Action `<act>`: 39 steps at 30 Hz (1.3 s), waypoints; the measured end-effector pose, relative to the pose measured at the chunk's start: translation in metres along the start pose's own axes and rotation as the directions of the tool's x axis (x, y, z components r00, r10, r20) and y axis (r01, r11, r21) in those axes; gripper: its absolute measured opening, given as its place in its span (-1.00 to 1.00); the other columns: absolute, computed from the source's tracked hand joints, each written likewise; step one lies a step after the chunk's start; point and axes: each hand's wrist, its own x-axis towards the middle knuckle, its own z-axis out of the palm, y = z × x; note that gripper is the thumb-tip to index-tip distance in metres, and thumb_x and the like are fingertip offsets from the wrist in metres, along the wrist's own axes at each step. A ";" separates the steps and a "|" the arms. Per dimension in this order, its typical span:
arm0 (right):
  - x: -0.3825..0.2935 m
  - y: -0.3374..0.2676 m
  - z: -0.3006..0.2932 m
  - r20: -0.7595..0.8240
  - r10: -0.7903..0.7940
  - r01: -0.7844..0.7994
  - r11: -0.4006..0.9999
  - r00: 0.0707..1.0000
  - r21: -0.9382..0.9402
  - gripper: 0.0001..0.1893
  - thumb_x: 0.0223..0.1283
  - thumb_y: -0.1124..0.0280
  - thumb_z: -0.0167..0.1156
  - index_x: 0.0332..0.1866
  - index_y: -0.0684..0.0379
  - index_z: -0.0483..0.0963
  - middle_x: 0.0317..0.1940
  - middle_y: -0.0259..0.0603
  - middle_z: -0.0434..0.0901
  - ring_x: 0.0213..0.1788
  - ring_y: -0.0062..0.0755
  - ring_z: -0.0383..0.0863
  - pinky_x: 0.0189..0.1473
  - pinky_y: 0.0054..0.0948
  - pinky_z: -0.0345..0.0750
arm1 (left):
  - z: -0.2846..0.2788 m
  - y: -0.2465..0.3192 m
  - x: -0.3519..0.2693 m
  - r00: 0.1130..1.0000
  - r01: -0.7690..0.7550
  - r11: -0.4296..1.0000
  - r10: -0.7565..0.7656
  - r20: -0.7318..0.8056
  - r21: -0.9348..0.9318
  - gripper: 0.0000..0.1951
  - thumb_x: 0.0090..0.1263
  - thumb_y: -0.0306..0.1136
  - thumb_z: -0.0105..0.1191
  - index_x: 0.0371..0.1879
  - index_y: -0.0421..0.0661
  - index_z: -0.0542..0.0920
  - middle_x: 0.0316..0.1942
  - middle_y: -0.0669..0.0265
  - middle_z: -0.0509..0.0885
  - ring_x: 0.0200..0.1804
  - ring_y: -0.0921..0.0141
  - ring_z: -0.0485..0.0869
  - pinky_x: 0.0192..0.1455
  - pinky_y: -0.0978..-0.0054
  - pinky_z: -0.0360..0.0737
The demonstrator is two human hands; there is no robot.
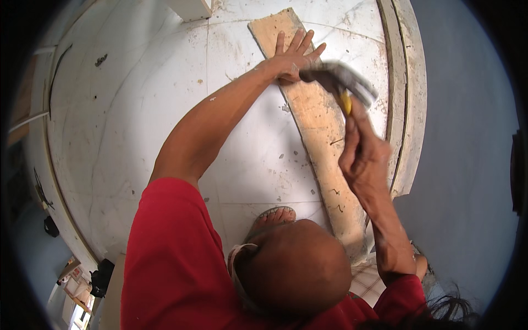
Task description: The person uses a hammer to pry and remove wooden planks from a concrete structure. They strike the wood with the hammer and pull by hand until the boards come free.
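My left hand (293, 60) lies with fingers spread on the upper part of a worn wooden board (315, 119), which rests on the white floor. My right hand (365, 152) grips a claw hammer (338, 78) near its head, by a dark handle with a yellow part. The hammer is blurred and its head is close beside my left wrist, over the board. Bent nails (337, 198) stick out of the board's lower half, and another nail (336, 141) stands beside my right hand.
White marble-look floor tiles (136, 123) bear scattered debris. Long boards (398, 95) run along the blue-grey wall (458, 123) at right. My bent knee (301, 264) and sandalled foot (276, 214) are below. A pale furniture leg (192, 10) stands at the top.
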 end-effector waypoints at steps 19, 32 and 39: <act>0.023 0.044 -0.040 0.188 0.261 -0.206 0.941 0.947 -0.267 -0.69 0.50 0.27 0.00 0.17 0.13 0.53 -0.79 -0.05 0.43 -0.81 -0.33 0.41 -0.68 -0.22 0.36 | -0.042 0.026 0.002 0.953 0.101 0.993 -0.077 0.292 -0.069 -0.34 0.59 -0.17 -0.38 0.57 0.35 -0.35 0.59 0.21 -0.56 0.59 0.16 -0.59 0.49 -0.22 -0.62; 0.009 0.048 -0.024 0.032 0.224 -0.206 0.937 0.974 -0.283 -0.68 0.51 0.24 -0.02 0.22 0.00 0.52 -0.81 -0.12 0.43 -0.82 -0.26 0.39 -0.71 -0.25 0.37 | -0.043 0.023 0.003 0.960 0.086 0.991 -0.055 0.274 -0.104 -0.28 0.55 -0.17 -0.28 0.58 0.29 -0.34 0.58 0.17 -0.57 0.59 0.13 -0.60 0.46 -0.26 -0.61; -0.021 0.065 -0.028 0.139 0.357 -0.308 0.908 0.924 -0.283 -0.68 0.48 0.27 0.00 0.22 0.05 0.50 -0.77 0.04 0.45 -0.77 -0.05 0.48 -0.64 -0.13 0.36 | -0.053 0.034 0.009 0.948 0.091 0.987 -0.045 0.316 -0.131 -0.26 0.54 -0.21 -0.28 0.58 0.23 -0.36 0.59 0.17 -0.56 0.59 0.15 -0.60 0.47 -0.24 -0.59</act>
